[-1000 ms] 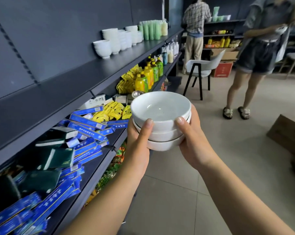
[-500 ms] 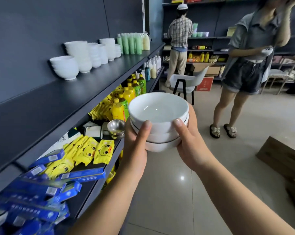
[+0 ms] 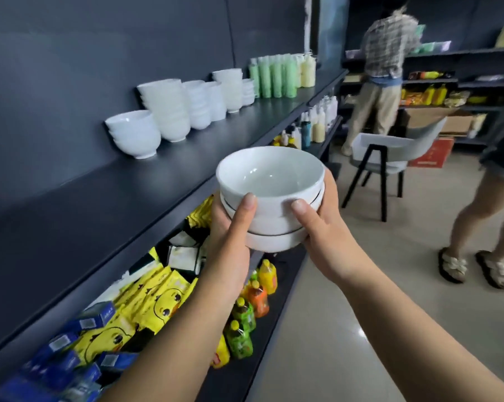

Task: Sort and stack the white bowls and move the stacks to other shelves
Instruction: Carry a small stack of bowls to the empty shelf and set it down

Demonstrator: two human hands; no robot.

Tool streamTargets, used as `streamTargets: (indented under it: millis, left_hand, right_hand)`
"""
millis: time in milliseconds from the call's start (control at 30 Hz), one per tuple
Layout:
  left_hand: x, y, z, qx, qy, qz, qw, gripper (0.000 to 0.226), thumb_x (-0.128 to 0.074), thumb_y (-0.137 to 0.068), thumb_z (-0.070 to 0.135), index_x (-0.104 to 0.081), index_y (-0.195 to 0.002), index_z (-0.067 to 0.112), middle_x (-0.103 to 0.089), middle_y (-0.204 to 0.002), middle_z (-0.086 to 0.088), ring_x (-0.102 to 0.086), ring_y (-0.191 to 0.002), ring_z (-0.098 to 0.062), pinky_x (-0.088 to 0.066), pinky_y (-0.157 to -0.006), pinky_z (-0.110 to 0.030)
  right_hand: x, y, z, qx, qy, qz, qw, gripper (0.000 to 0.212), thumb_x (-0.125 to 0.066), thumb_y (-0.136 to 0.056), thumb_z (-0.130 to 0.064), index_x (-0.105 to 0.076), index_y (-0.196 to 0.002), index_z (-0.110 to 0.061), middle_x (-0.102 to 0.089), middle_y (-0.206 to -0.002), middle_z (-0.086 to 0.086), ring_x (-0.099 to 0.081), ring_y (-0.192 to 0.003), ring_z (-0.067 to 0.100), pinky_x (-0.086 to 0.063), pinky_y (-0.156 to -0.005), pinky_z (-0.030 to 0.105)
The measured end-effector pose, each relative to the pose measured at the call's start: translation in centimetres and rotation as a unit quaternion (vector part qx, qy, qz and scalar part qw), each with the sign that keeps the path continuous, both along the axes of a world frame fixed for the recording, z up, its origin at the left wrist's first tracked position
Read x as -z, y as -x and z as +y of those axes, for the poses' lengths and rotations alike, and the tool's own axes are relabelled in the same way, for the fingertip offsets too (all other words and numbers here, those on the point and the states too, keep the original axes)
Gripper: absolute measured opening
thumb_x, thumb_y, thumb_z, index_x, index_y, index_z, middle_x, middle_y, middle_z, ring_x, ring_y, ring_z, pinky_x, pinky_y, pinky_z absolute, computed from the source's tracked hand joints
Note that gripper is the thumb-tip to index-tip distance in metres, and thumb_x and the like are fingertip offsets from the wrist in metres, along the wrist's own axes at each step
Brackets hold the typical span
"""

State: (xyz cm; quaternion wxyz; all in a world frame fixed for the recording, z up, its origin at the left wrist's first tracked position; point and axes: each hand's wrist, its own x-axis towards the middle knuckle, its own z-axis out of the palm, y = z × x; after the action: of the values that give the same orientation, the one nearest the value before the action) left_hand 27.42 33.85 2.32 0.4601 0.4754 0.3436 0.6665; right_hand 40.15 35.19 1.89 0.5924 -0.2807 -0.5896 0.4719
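I hold a stack of three white bowls (image 3: pixel 269 195) in front of me, level with the front edge of the dark top shelf (image 3: pixel 106 204). My left hand (image 3: pixel 230 227) grips the stack's left side, thumb on the top bowl's wall. My right hand (image 3: pixel 323 224) grips the right side the same way. Further along the top shelf stand several other stacks of white bowls (image 3: pixel 169 111), the nearest a short stack (image 3: pixel 135 133).
Green and cream bottles (image 3: pixel 277 72) stand past the bowl stacks. Lower shelves hold yellow packets (image 3: pixel 158 300), blue boxes and drink bottles (image 3: pixel 245 320). A grey chair (image 3: pixel 390 158) stands in the aisle. One person stands at right (image 3: pixel 482 216), another at the far shelves (image 3: pixel 381 68).
I have walked forward along the shelf with the stack held the same way. The bowl stacks on the top shelf are now much nearer, and the held stack sits closer to the shelf edge.
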Motion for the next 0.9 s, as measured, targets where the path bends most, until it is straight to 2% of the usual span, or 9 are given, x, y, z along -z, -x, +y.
streamTargets:
  millis: [67,167,267,333,400,433,533,700,900]
  left_hand:
    - [-0.6,0.2,2.7,-0.045,-0.004,0.012,0.999,0.085,-0.075,-0.042,0.07,-0.052,-0.113,0.029,-0.059,-0.123,-0.004,-0.056,-0.116,-0.02,-0.04,-0.103,-0.05]
    - [-1.7,1.1,6.1,-0.11,-0.009,0.023,0.994,0.078,-0.072,-0.052,0.063,-0.051,-0.118,0.026,-0.06,-0.121,-0.001,-0.057,-0.113,-0.016,-0.043,-0.101,-0.044]
    - [-2.4,2.8,8.6,-0.169,-0.009,0.026,0.985,0.104,-0.075,-0.048,0.067,-0.042,-0.131,0.014,-0.057,-0.127,-0.008,-0.057,-0.115,-0.018,-0.046,-0.097,-0.04]
    - [-2.2,4.6,9.7,-0.205,-0.008,0.04,0.978,0.109,-0.073,-0.048,0.07,-0.04,-0.133,0.01,-0.055,-0.13,-0.012,-0.055,-0.118,-0.024,-0.046,-0.097,-0.044]
    - [-2.2,6.6,10.7,-0.225,-0.008,0.053,0.973,0.112,-0.074,-0.046,0.07,-0.039,-0.134,0.01,-0.056,-0.129,-0.011,-0.055,-0.118,-0.024,-0.051,-0.09,-0.039]
    - [-2.2,7.7,11.4,-0.235,-0.008,0.057,0.97,0.114,-0.074,-0.046,0.071,-0.038,-0.135,0.01,-0.055,-0.13,-0.011,-0.055,-0.119,-0.023,-0.051,-0.089,-0.038]
    - [-2.3,10.4,13.1,-0.266,0.004,0.061,0.962,0.117,-0.073,-0.046,0.072,-0.034,-0.137,0.009,-0.05,-0.136,-0.013,-0.049,-0.125,-0.024,-0.038,-0.106,-0.046]
    - [-1.1,15.5,15.7,-0.319,0.021,0.055,0.946,0.118,-0.07,-0.045,0.075,-0.033,-0.138,0.014,-0.051,-0.135,-0.006,-0.051,-0.122,-0.018,-0.04,-0.104,-0.04]
    - [-0.7,19.9,18.3,-0.367,0.062,0.076,0.925,0.111,-0.064,-0.049,0.079,-0.033,-0.137,0.02,-0.051,-0.135,-0.002,-0.05,-0.123,-0.018,-0.035,-0.108,-0.046]
  right_hand:
    - [-0.5,0.3,3.9,-0.038,-0.003,-0.001,0.999,0.099,-0.074,-0.054,-0.065,-0.028,-0.134,-0.029,-0.046,-0.135,-0.002,-0.047,-0.123,0.009,-0.043,-0.095,0.024]
    - [-1.6,1.8,9.2,-0.108,-0.014,0.005,0.994,0.087,-0.076,-0.057,-0.054,-0.031,-0.128,-0.034,-0.047,-0.132,-0.003,-0.049,-0.119,0.003,-0.044,-0.09,0.017]
    - [-2.3,4.3,13.7,-0.178,-0.024,0.004,0.984,0.074,-0.067,-0.065,-0.038,-0.029,-0.128,-0.029,-0.051,-0.122,-0.012,-0.052,-0.109,-0.008,-0.043,-0.084,0.009]
    - [-2.0,6.4,15.7,-0.224,-0.02,0.005,0.974,0.072,-0.07,-0.068,-0.029,-0.029,-0.127,-0.029,-0.052,-0.117,-0.017,-0.052,-0.103,-0.014,-0.042,-0.082,0.006]
    - [-1.8,8.3,17.6,-0.269,-0.026,-0.008,0.963,0.067,-0.066,-0.071,-0.019,-0.028,-0.126,-0.027,-0.05,-0.117,-0.017,-0.051,-0.1,-0.017,-0.04,-0.081,0.004]
    - [-1.9,9.4,18.6,-0.289,-0.027,-0.015,0.957,0.066,-0.063,-0.072,-0.017,-0.027,-0.127,-0.026,-0.05,-0.118,-0.016,-0.051,-0.1,-0.017,-0.04,-0.082,0.004]
    - [-2.8,12.7,20.8,-0.329,-0.014,-0.012,0.944,0.071,-0.064,-0.071,-0.02,-0.026,-0.131,-0.023,-0.049,-0.122,-0.013,-0.05,-0.104,-0.014,-0.042,-0.084,0.006]
    - [-1.8,18.5,24.5,-0.366,-0.004,-0.042,0.93,0.079,-0.065,-0.071,-0.022,-0.024,-0.138,-0.022,-0.048,-0.131,-0.006,-0.048,-0.119,0.001,-0.043,-0.097,0.015]
    - [-2.1,22.9,28.4,-0.408,-0.039,-0.107,0.906,0.085,-0.07,-0.064,-0.025,-0.019,-0.132,-0.031,-0.044,-0.126,-0.018,-0.046,-0.108,-0.017,-0.041,-0.085,0.003]
